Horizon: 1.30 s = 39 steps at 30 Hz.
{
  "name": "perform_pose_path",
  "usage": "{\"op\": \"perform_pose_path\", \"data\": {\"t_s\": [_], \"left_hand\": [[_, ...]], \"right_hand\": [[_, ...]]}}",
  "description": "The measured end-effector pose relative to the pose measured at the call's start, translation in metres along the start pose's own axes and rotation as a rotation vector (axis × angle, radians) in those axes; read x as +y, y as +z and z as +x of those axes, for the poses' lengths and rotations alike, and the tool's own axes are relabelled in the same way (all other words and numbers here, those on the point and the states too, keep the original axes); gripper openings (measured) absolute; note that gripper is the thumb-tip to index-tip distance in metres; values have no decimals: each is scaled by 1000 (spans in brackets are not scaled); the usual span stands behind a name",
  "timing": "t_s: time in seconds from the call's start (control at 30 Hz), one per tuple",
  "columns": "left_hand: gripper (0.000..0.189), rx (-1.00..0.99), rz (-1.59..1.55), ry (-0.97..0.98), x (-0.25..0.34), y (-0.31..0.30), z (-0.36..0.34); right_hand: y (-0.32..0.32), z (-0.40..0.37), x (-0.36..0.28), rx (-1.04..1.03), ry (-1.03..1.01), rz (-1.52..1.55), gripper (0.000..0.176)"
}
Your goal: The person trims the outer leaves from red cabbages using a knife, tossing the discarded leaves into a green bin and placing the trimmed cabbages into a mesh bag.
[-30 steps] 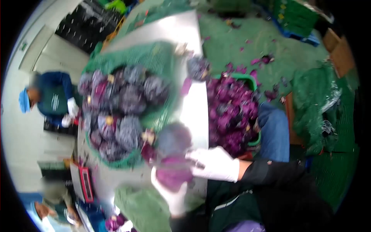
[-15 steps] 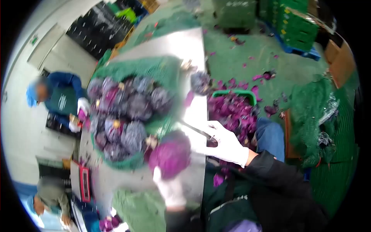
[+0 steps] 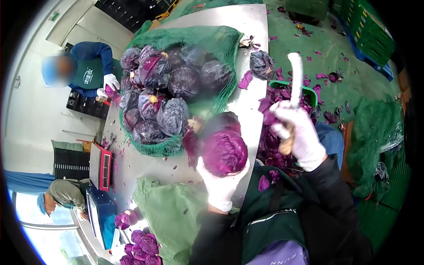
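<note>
Gloved in white, the left hand cups a red cabbage from below, fingers spread wide around its underside, and holds it over the near edge of a steel table. At the same moment the right hand is closed tight on the handle of a knife, its pale blade pointing straight up, well clear of the cabbage and off to its right.

Just behind the held head lies a green net sack, open and heaped with dark purple heads that almost touch it. One loose head sits alone farther along the table's right edge. Beside the table, under the raised knife, stands a green bin filled with trimmed leaves; more scraps are strewn over the green floor towards stacked crates.

On the table's left side a red scale sits near a crumpled green bag. Across the table a co-worker in blue sleeves and white gloves handles purple trimmings, and a second person bends low at the lower left.
</note>
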<state>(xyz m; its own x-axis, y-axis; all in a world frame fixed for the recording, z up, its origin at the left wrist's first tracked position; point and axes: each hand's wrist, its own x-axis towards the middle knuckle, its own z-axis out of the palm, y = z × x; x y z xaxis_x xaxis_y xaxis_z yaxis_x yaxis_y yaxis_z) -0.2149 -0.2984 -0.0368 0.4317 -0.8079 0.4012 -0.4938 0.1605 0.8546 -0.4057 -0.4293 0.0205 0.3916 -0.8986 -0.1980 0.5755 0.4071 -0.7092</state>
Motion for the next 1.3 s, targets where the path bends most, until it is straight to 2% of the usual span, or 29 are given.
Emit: {"op": "perform_pose_path", "data": {"t_s": [0.07, 0.1, 0.13, 0.23, 0.27, 0.3, 0.33, 0.37, 0.4, 0.43, 0.47, 0.53, 0.57, 0.6, 0.67, 0.73, 0.83, 0.93, 0.97, 1.0, 1.1, 1.17, 1.23, 1.27, 1.3], "left_hand": [[92, -30, 33, 20, -1, -5, -1], [89, -47, -13, 1, -1, -7, -3], [86, -62, -95, -58, -1, -7, -4], [80, -84, -407, -314, 1, -4, -4], [78, -90, -519, -418, 4, -3, -5], [76, -96, -631, -520, 6, -2, -6], [77, -109, -616, -480, 12, -3, -6], [79, -121, -601, -440, 19, -4, -6], [81, -132, -586, -400, 25, -5, -5], [84, -141, -311, -269, 24, -9, -6], [85, -129, -291, -258, 29, -11, -3], [89, -105, -251, -236, 38, -14, 0], [85, -117, -535, -442, 44, -19, 2], [83, -127, -818, -649, 49, -24, 3], [82, -83, -1285, -968, 47, -31, 5], [80, 34, -1647, -1193, 41, -35, 4], [75, -83, -1618, -1236, 30, -34, -1], [67, -71, -1203, -903, 9, -20, -19], [66, -26, -951, -759, 10, -15, -22], [65, 36, -674, -646, 11, -11, -24], [62, -30, 529, 25, -22, -12, -45], [70, -92, 238, -214, -15, -7, -48], [87, -82, -257, -576, 19, 0, -31], [99, -150, -406, -542, 5, -2, -43], [103, -219, -62, -342, -2, -7, -44]], "right_hand": [[-8, 8, -22, 132, -127, -147, 27], [-7, 9, -31, 182, -176, -371, 31], [-8, 16, -23, 265, -308, -538, 36], [-16, 10, -4, 72, -105, -669, 39], [-14, 4, 6, 70, 47, -746, 42], [-10, 1, 18, -39, -17, -775, 44], [-4, 0, 30, -149, -82, -801, 47], [1, -1, 42, -245, -78, -680, 49], [3, -2, 44, -316, 13, -659, 49], [7, -4, 44, -383, 105, -643, 50], [11, -4, 44, -442, 92, -631, 53], [12, -9, 38, -431, 307, -473, 55], [9, -9, 40, -432, 302, -580, 56], [4, -10, 43, -400, 363, -580, 55], [-5, -11, 62, -333, 362, -560, 53], [-10, -13, 70, -327, 341, -486, 52], [-17, -14, 83, -273, 343, -450, 50], [-17, -17, 87, -214, 321, -498, 46], [-17, -18, 91, -197, 323, -493, 46], [-17, -19, 93, -176, 324, -486, 45], [-22, -19, 101, -127, 359, -536, 42], [-25, -18, 98, -115, 393, -593, 40], [-19, -12, 90, -64, 342, -598, 39], [-21, -11, 94, -70, 274, -647, 38], [-24, -9, 98, -73, 205, -697, 37]]}}
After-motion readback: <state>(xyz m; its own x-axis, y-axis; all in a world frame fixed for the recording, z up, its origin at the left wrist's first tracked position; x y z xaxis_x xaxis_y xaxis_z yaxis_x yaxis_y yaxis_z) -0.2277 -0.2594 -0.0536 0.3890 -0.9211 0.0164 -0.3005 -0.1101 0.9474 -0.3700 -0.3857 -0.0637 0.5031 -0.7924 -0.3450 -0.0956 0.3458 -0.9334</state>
